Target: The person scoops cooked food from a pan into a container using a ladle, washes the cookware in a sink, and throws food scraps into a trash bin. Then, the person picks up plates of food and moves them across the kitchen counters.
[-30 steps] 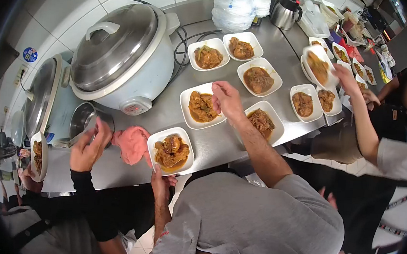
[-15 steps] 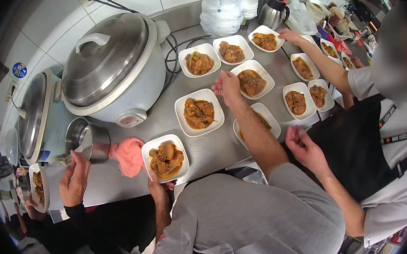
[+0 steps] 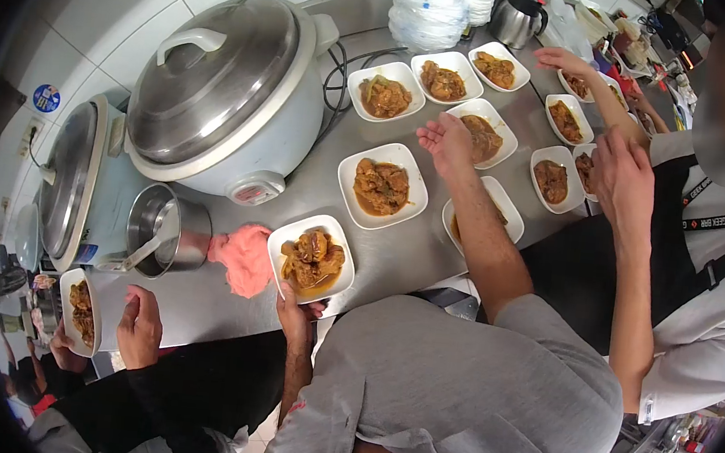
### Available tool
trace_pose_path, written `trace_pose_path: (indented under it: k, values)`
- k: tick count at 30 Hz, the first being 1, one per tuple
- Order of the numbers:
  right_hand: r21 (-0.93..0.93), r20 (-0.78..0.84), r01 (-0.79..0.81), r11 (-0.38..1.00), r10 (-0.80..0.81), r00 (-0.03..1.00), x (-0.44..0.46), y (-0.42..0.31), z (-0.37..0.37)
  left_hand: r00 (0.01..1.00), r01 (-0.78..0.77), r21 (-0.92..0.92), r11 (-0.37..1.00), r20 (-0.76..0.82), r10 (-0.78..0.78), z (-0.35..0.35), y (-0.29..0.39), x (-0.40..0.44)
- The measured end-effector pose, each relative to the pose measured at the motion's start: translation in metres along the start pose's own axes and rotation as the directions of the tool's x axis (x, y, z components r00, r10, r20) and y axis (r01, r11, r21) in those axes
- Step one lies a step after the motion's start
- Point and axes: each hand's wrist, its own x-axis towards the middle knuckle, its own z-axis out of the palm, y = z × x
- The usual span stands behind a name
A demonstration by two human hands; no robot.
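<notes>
My left hand [image 3: 295, 311] grips the near edge of a square white bowl [image 3: 274, 249] of chunky brown stew, thumb by the rim and fingers underneath. The bowl is at the counter's front edge. My right hand [image 3: 447, 145] is empty, its fingers loosely bent and apart. It is in front of a bowl of stew [image 3: 483, 138], partly covering it; whether they touch I cannot tell. Between my hands stands another stew bowl [image 3: 381, 187]. My right forearm partly hides a further bowl [image 3: 511, 207].
Left are a large lidded cooker [image 3: 227, 102], a metal pot [image 3: 199, 221] with a white spoon [image 3: 159, 239] and a pink cloth [image 3: 247, 260]. A co-worker's hand [image 3: 140, 328] is near the pot. Another co-worker's hands [image 3: 625, 176] are at right. Several filled bowls [image 3: 383, 94] stand behind.
The view has shifted, so the counter appears farther right. The right co-worker's near hand has risen, and their far hand has left a back bowl. The left co-worker's hand has dropped from the pot.
</notes>
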Motion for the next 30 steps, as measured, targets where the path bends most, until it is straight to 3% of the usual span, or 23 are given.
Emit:
trace_pose_path:
  k: [7,9,13,22,25,30]
  values:
    - [-0.001,-0.002,-0.119,0.993,0.119,0.993,0.021,0.012,0.013,0.999,0.016,-0.020,1.000,0.036,-0.015,0.004,0.007,-0.002]
    - [0.037,0.086,-0.114,0.993,0.110,0.990,0.028,0.014,0.015,0.997,0.013,-0.021,1.000,0.070,-0.011,0.003,0.009,-0.002]
    - [-0.149,-0.025,-0.104,0.983,0.101,0.995,0.048,0.015,0.027,1.000,0.010,0.052,0.999,0.022,-0.011,0.000,0.008,0.000]
    - [-0.415,-0.027,-0.155,0.897,0.158,0.987,0.091,0.031,0.024,1.000,-0.008,0.069,0.998,0.016,0.007,-0.005,0.002,0.006]
    - [-0.445,-0.042,-0.220,0.868,0.225,0.973,0.102,0.033,0.023,1.000,-0.005,0.074,0.997,0.020,0.003,0.002,0.011,0.003]
    - [-0.414,-0.009,-0.189,0.891,0.203,0.979,0.120,0.042,0.017,1.000,0.004,0.073,0.997,0.024,-0.006,0.005,0.017,0.000]
